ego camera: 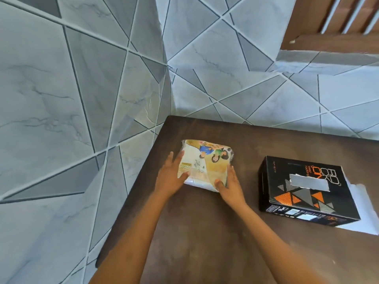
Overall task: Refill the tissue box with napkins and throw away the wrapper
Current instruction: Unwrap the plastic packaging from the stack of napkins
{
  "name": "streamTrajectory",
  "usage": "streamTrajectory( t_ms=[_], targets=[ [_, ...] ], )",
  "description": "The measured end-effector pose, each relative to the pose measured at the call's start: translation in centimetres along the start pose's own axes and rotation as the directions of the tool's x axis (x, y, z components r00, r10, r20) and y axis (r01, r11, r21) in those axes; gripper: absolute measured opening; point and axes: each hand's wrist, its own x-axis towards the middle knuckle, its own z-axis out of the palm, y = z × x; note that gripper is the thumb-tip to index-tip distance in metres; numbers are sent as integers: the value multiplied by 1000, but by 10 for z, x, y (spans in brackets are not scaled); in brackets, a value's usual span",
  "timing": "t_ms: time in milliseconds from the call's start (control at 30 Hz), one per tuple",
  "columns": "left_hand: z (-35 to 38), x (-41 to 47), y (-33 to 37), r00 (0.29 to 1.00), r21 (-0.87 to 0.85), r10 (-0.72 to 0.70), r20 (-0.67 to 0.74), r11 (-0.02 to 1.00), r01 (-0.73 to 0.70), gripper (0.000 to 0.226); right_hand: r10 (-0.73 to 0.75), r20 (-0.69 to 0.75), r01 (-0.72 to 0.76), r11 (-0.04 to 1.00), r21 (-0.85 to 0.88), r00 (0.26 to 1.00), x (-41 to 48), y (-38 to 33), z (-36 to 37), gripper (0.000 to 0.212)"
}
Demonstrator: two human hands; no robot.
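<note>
Now both hands' fingers point(176, 160) clasp the napkin pack point(205, 163) beside the "INFINITY"-marked tissue box point(303, 189).

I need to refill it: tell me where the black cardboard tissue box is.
The black cardboard tissue box sits on the dark brown table, right of the wrapped napkin pack.

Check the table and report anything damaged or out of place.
The black tissue box has a raggedly torn dispensing slot on top, and its right end flap hangs open. The napkin pack looks sealed, held between the left hand and right hand.
</note>
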Motion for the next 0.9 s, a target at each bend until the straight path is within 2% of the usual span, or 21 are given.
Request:
streamTrajectory(
  t_ms=[100,200,267,500,700,867,900],
  targets=[
    [7,25,-8,985,23,-18,172,1000,15,63,38,-39,-40,998,-39,999,3,-1,7,65],
    [12,29,-12,968,-129,-4,251,991,37,53,60,-104,-65,997,-48,993,-1,1,15,61],
    [12,22,-12,972,-177,-4,235,983,47,51,59,-121,-65,997,-43,991,-7,1,17,59],
    [8,-40,-13,976,-174,-16,219,983,56,51,16,-95,-17,1000,-7,995,-58,20,15,59],
    [16,-118,5,969,-98,-145,201,981,167,46,-24,-52,22,999,-48,998,-114,51,3,57],
    [40,-188,41,930,-107,-262,259,949,297,44,-92,22,93,993,-77,996,-161,85,-33,52],
    [47,-202,50,927,-67,-267,264,954,294,44,-97,25,99,992,-83,995,-169,93,-43,50]
  ],
)
